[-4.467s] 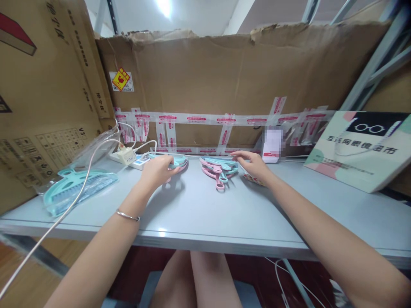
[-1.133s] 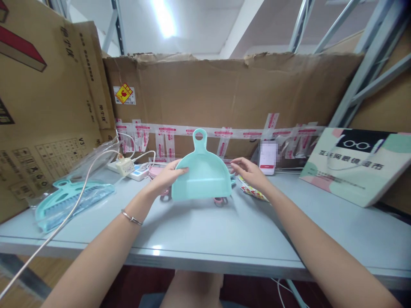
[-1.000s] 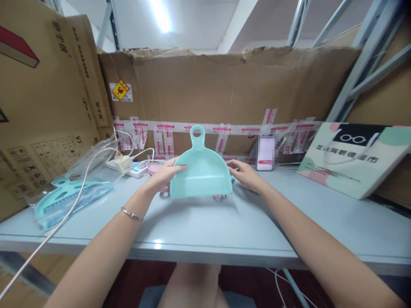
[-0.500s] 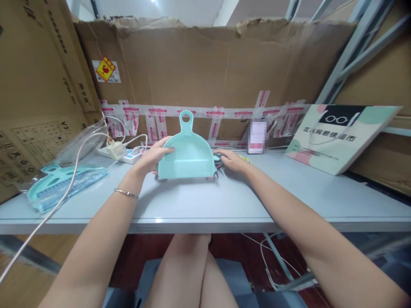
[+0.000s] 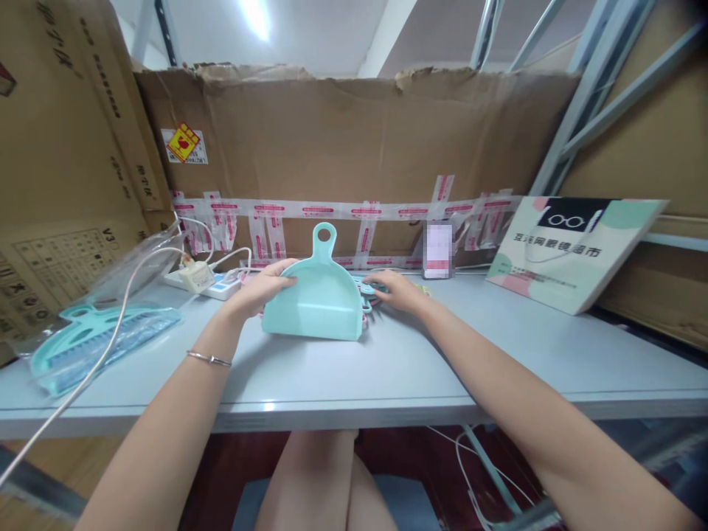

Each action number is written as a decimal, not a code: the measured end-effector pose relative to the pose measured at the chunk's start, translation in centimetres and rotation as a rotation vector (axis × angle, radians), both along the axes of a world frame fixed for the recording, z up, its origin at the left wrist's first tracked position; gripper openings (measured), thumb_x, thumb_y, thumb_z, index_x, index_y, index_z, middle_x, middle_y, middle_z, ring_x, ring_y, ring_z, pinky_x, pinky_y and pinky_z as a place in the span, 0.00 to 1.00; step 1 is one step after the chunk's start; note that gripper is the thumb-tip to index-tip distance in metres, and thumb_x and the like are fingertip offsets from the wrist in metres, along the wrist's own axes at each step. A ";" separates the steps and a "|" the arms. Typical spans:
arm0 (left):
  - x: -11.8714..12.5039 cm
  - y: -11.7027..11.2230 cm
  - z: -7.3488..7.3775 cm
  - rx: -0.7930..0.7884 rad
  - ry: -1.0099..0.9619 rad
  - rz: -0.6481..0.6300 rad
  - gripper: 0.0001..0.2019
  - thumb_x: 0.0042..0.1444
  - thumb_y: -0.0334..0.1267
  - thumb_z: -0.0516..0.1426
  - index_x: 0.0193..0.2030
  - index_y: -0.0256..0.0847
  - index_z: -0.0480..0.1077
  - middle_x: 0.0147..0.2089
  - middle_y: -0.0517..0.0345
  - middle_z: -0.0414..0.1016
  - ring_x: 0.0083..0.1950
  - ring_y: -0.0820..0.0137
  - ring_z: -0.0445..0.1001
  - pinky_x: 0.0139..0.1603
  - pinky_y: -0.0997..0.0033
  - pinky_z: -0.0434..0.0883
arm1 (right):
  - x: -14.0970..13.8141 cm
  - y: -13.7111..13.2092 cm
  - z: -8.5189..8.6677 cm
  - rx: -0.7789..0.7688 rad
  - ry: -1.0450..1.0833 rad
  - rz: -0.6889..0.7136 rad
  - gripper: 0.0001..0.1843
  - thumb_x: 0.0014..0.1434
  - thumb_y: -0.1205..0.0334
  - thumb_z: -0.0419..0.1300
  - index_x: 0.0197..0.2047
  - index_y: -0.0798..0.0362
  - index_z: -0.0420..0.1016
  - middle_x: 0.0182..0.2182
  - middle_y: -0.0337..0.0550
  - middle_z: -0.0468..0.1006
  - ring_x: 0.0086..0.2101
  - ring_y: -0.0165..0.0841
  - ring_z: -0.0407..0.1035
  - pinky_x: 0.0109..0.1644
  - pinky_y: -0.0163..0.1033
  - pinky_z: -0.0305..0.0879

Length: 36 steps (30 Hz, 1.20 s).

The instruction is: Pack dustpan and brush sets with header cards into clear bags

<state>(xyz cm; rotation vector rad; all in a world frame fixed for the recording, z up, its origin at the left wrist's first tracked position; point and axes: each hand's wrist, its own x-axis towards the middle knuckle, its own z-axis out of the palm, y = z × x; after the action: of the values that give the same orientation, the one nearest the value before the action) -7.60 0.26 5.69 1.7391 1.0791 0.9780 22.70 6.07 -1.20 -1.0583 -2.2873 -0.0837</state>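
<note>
A mint-green dustpan (image 5: pixel 313 302) stands tilted up over the table, its handle with a round hole pointing upward. My left hand (image 5: pixel 262 291) grips its left edge, thumb on the front face and the other fingers behind. At the pan's right side, my right hand (image 5: pixel 395 289) has its fingers closed on a mint-green brush (image 5: pixel 366 286). Most of that brush is hidden behind the dustpan. Small pink bits show behind the pan's lower corners, too covered to name.
On the left lies a bagged dustpan and brush set (image 5: pixel 105 343), crossed by a white cable (image 5: pixel 119 317). Behind it sit a power strip and plug (image 5: pixel 198 276). A phone (image 5: pixel 439 251) leans on the cardboard (image 5: pixel 332 140). A printed board (image 5: pixel 569 254) stands at right.
The dustpan has shifted slightly left against the table and tilts a little, with my left hand on it. More of the brush shows between the pan and my right hand. The view has tipped upward.
</note>
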 end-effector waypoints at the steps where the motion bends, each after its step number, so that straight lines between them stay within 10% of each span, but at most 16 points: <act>1: 0.0 0.0 0.0 -0.001 -0.004 0.003 0.22 0.42 0.38 0.58 0.48 0.44 0.69 0.42 0.59 0.74 0.44 0.63 0.70 0.42 0.67 0.66 | -0.1 -0.1 0.0 0.028 0.004 0.005 0.13 0.54 0.68 0.55 0.43 0.51 0.75 0.40 0.46 0.78 0.41 0.38 0.69 0.47 0.44 0.62; 12: 0.7 -0.2 0.0 -0.007 -0.011 0.061 0.19 0.41 0.34 0.54 0.44 0.41 0.70 0.34 0.61 0.72 0.37 0.67 0.69 0.36 0.71 0.64 | -0.6 -2.3 4.1 0.483 0.616 -0.242 0.11 0.63 0.57 0.45 0.33 0.51 0.63 0.29 0.43 0.67 0.32 0.35 0.62 0.39 0.42 0.60; 17: 1.1 -0.4 0.0 0.022 -0.019 0.096 0.20 0.41 0.33 0.53 0.44 0.40 0.71 0.36 0.59 0.74 0.39 0.65 0.70 0.39 0.68 0.66 | -2.0 -5.0 8.1 0.274 1.123 0.063 0.15 0.57 0.48 0.53 0.27 0.48 0.57 0.18 0.31 0.57 0.19 0.27 0.53 0.25 0.35 0.53; 23: 1.2 -0.2 -0.2 0.062 -0.121 0.029 0.21 0.44 0.33 0.54 0.48 0.40 0.71 0.44 0.55 0.76 0.46 0.62 0.71 0.47 0.64 0.67 | -7.4 -7.2 6.9 -0.424 0.797 0.206 0.19 0.50 0.44 0.59 0.25 0.51 0.61 0.14 0.29 0.57 0.16 0.23 0.49 0.20 0.32 0.46; 29: 1.5 -0.3 -0.4 0.180 -0.098 0.007 0.20 0.53 0.49 0.55 0.48 0.40 0.70 0.47 0.53 0.74 0.48 0.62 0.70 0.46 0.66 0.67 | -10.0 -6.9 4.7 -0.303 0.733 0.073 0.13 0.55 0.51 0.55 0.29 0.52 0.64 0.18 0.33 0.66 0.20 0.27 0.60 0.26 0.34 0.56; 36: 2.0 -0.5 -0.9 0.303 0.118 -0.057 0.20 0.45 0.45 0.62 0.44 0.41 0.66 0.42 0.59 0.71 0.44 0.65 0.70 0.43 0.70 0.66 | -10.6 -7.2 4.6 -0.031 0.538 -0.050 0.08 0.57 0.55 0.55 0.33 0.51 0.64 0.24 0.37 0.73 0.25 0.31 0.67 0.32 0.35 0.58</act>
<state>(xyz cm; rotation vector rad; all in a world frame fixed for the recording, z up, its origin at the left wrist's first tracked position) -5.65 -0.29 4.80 2.0835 0.9871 1.0570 12.06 -1.13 3.44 -1.0067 -1.7811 0.1955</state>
